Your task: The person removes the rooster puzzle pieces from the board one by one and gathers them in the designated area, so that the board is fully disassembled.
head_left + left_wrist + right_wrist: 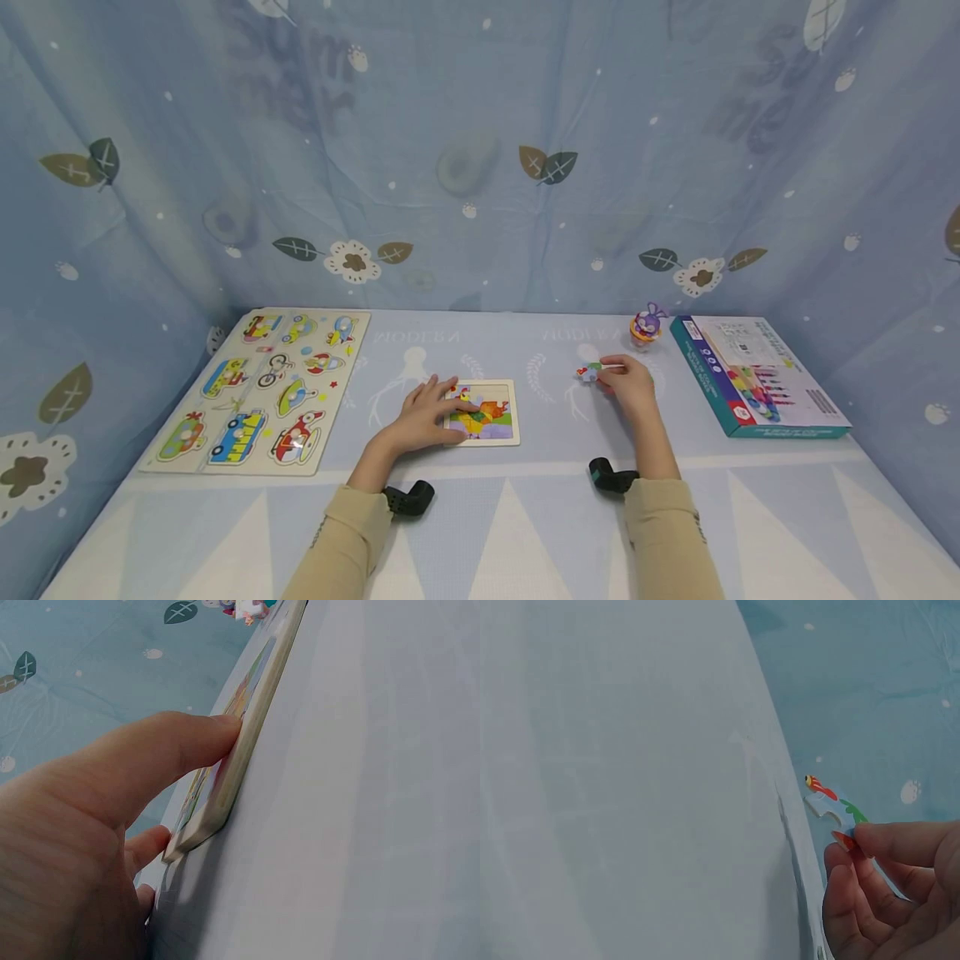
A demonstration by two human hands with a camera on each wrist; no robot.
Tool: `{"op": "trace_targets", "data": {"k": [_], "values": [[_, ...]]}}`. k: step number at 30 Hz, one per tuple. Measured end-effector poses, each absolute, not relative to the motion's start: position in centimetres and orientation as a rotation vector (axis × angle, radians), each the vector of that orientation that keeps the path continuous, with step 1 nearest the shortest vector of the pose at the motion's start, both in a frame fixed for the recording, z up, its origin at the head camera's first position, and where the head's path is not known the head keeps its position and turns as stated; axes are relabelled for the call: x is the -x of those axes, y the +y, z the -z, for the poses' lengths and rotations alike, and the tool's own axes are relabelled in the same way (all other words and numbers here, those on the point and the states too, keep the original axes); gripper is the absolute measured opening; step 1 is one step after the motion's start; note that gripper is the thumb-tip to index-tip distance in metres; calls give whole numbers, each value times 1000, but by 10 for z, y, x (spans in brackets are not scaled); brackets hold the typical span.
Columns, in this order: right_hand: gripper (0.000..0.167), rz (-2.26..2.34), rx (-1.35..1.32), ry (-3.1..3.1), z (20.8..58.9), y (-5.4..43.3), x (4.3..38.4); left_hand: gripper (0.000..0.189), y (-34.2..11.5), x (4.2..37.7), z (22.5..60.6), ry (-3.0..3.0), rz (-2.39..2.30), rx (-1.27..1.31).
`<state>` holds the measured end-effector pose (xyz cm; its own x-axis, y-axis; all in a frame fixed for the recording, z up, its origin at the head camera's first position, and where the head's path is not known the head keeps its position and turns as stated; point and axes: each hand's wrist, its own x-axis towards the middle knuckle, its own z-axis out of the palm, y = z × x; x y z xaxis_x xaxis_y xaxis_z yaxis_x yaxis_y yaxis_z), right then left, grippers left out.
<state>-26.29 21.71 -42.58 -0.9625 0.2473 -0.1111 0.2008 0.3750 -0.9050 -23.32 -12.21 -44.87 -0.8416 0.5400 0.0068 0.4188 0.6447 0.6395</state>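
A small wooden jigsaw tray [516,415] with a colourful picture lies on the table in front of me. My left hand [426,418] rests on its left side with fingers spread; the index finger reaches over the picture. In the left wrist view the thumb [187,742] lies along the tray's near edge [238,766]. To the right of the tray, my right hand [630,383] pinches a jigsaw piece [587,372] between thumb and fingers. The right wrist view shows that piece [831,804] as light blue with red and green parts, held at a tilt.
A large peg puzzle board [258,392] with vehicle shapes lies at the left. A purple and orange toy figure [646,326] stands at the back right, beside a flat teal-edged box [761,379]. Blue patterned cloth [480,233] hangs behind the table.
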Motion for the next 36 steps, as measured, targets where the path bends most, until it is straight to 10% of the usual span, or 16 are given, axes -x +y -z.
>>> {"op": "trace_targets", "data": {"k": [36], "values": [[29, -1385, 628, -2665, 430, 236, 258, 41, -123, 233, 452, 2650, -1000, -802]]}}
